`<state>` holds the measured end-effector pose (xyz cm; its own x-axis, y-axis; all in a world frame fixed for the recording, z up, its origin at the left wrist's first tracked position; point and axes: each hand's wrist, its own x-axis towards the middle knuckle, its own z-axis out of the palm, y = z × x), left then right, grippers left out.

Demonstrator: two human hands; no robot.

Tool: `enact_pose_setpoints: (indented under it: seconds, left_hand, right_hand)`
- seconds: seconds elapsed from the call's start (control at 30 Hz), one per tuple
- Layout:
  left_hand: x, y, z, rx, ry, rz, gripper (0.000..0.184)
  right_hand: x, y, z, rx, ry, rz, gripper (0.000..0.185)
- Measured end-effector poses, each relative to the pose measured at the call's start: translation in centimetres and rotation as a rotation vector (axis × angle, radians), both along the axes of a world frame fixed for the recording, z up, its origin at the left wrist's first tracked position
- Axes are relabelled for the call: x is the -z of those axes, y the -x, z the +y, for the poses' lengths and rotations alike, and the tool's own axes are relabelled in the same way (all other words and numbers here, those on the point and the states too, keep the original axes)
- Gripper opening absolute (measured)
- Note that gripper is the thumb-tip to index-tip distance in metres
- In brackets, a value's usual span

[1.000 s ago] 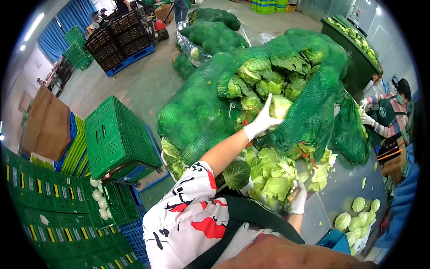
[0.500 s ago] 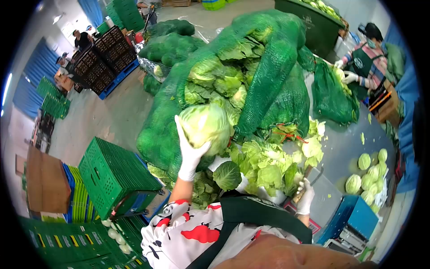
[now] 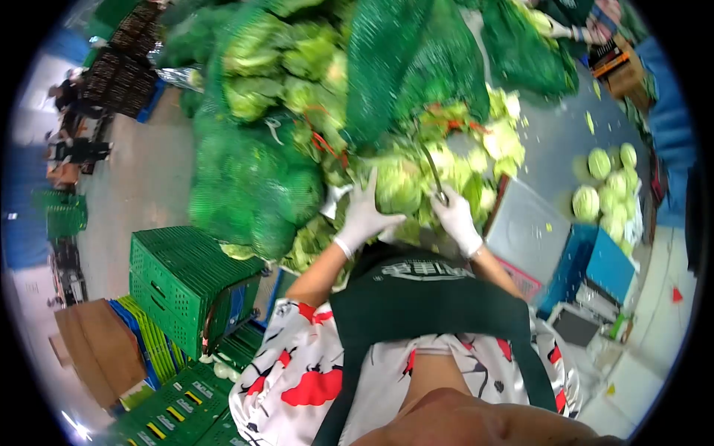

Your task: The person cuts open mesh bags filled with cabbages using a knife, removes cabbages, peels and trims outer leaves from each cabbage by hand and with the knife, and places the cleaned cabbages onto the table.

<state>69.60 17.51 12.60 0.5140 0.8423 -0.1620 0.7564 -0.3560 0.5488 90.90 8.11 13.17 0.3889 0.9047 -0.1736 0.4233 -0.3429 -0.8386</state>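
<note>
A pale green cabbage (image 3: 398,186) sits in front of my apron, among loose leaves. My left hand (image 3: 364,217), in a white glove, is closed on its left side, with the thumb along the near side. My right hand (image 3: 457,221), also gloved, grips a knife (image 3: 433,169) with a dark curved blade, whose handle is mostly hidden by the fingers. The blade points up and away along the cabbage's right side; I cannot tell whether it touches. Trimmed leaves (image 3: 506,145) are heaped beyond it to the right.
Green mesh sacks of cabbages (image 3: 256,182) stand ahead and left. Trimmed cabbages (image 3: 613,197) lie on the grey table at right, near a blue bin (image 3: 599,260). Green crates (image 3: 175,286) are stacked at left. A co-worker's gloved hand (image 3: 554,28) is at the far right.
My left hand has brought the cabbage down from the mesh sack to in front of me. The right hand has moved left with the knife, up to the cabbage. My view has tilted down.
</note>
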Motion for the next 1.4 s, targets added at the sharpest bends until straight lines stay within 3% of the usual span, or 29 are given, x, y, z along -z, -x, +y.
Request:
enact_pose_setpoints:
  seconds: [0.07, 0.13, 0.2, 0.3, 0.4, 0.77, 0.97, 1.17, 1.27, 1.4]
  left_hand:
    - [-0.2, -1.3, 0.5, 0.05, -0.038, 0.07, 0.124]
    - [0.4, -2.0, 0.9, 0.006, 0.049, 0.167, 0.125]
    - [1.7, -1.8, 0.6, -0.066, 0.081, 0.092, 0.128]
    - [3.5, -2.5, -0.4, -0.098, -0.024, -0.155, 0.13]
    - [1.7, -4.0, -0.4, -0.094, 0.053, -0.055, 0.131]
    - [-0.2, -6.2, 2.4, 0.019, 0.045, 0.127, 0.127]
    - [-0.2, -7.2, 3.0, 0.028, 0.04, 0.17, 0.126]
    - [-0.2, -7.4, 3.7, 0.013, 0.076, 0.164, 0.125]
    - [-0.9, -7.8, 3.8, 0.011, 0.042, 0.171, 0.125]
    - [-0.3, -5.3, 3.6, 0.043, 0.16, 0.099, 0.13]
  right_hand:
    - [0.1, 0.0, -0.8, 0.023, -0.009, 0.013, 0.028]
    - [0.0, -0.2, -1.5, -0.009, -0.066, -0.174, 0.037]
    - [-1.2, -0.2, -1.9, -0.055, 0.004, -0.323, 0.04]
    - [0.3, 0.0, -1.9, -0.091, 0.123, -0.444, 0.031]
    - [0.8, 0.4, -1.3, -0.162, -0.153, -0.594, 0.018]
    - [3.6, -0.4, 1.4, -0.281, 0.19, -0.831, 0.008]
    - [4.5, -1.0, 3.4, -0.226, 0.169, -0.966, 0.004]
    - [5.2, -2.1, 4.8, -0.275, 0.174, -1.011, 0.007]
    - [5.9, -3.9, 7.2, -0.344, 0.42, -0.84, 0.016]
    - [5.0, -4.7, 6.9, -0.465, 0.467, -0.769, 0.023]
